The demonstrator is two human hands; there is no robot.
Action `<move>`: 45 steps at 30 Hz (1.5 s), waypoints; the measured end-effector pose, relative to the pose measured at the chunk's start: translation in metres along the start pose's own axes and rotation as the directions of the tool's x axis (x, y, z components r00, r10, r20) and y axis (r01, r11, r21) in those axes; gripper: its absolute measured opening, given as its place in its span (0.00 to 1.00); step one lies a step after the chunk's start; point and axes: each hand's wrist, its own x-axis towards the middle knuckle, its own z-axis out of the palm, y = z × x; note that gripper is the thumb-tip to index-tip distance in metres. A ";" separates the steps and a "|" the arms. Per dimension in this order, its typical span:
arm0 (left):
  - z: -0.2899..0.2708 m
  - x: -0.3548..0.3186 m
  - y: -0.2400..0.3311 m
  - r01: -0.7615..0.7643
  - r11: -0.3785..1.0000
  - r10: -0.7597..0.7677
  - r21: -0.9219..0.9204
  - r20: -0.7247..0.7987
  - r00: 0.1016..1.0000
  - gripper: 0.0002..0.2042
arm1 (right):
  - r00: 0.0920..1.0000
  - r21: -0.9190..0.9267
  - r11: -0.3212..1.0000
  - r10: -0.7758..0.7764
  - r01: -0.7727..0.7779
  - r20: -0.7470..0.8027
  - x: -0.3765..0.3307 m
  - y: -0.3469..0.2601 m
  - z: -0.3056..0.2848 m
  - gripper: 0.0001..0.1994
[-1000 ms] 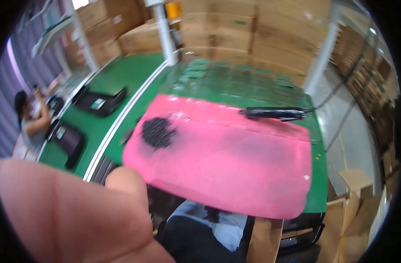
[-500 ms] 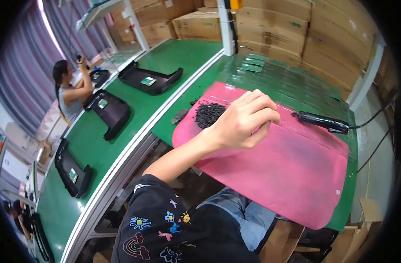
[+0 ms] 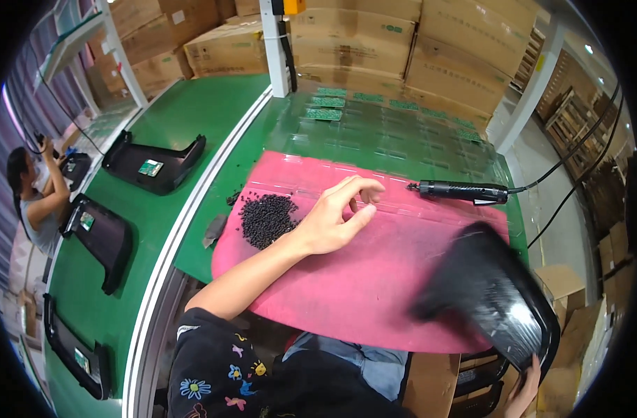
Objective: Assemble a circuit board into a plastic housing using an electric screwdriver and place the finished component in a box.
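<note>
My left hand point(image 3: 341, 217) hovers over the pink mat point(image 3: 374, 279), its fingers curved and thumb apart, with nothing visible in them. Just left of it lies a pile of small black screws point(image 3: 266, 219). At the lower right, my right hand point(image 3: 526, 390) grips the near end of a glossy black plastic shell point(image 3: 503, 292). The shell tilts over the mat's right side and its far end is smeared by motion. A black electric screwdriver point(image 3: 465, 191) lies along the back of the mat, bit pointing left, beyond my left hand.
Behind the mat, a clear plastic tray point(image 3: 395, 143) holds several green circuit boards point(image 3: 327, 102). On the green line at left rest black shells point(image 3: 155, 167) with boards inside; a co-worker point(image 3: 36, 198) works there. Cardboard boxes point(image 3: 353, 42) stand behind; a cable point(image 3: 569, 157) hangs at right.
The view has turned to the right. My right hand has come into view with the black shell. My left hand has lowered and its thumb and fingers have spread.
</note>
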 end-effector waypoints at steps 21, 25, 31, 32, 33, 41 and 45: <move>-0.006 -0.015 -0.020 -0.058 0.880 -0.049 0.471 0.211 0.976 0.07 | 0.844 0.307 0.829 -0.521 0.467 0.122 0.547 -0.376 0.262 0.33; 0.002 -0.016 -0.024 -0.098 0.890 0.025 0.446 0.165 0.986 0.08 | 0.865 0.302 0.872 -0.456 0.387 0.210 0.573 -0.397 0.312 0.36; -0.002 -0.015 -0.018 -0.045 0.895 -0.026 0.443 0.152 0.988 0.08 | 0.921 0.478 0.797 -0.382 0.370 -0.075 0.547 -0.392 0.268 0.39; -0.004 -0.015 -0.017 -0.034 0.885 -0.003 0.464 0.079 0.997 0.08 | 0.942 0.728 0.636 -0.334 0.256 -0.040 0.532 -0.391 0.240 0.39; -0.007 -0.008 -0.013 0.007 0.907 -0.010 0.421 0.006 1.000 0.08 | 0.961 0.896 0.430 -0.275 0.111 0.013 0.516 -0.378 0.216 0.38; -0.015 0.001 0.008 0.179 0.984 -0.167 0.028 -0.243 0.956 0.35 | 0.941 0.988 -0.154 -0.339 -0.033 -0.021 0.375 -0.287 0.104 0.43; -0.003 -0.001 0.014 0.126 0.992 -0.126 0.003 -0.023 0.992 0.28 | 0.946 0.997 -0.029 -0.315 0.071 -0.076 0.321 -0.255 0.100 0.42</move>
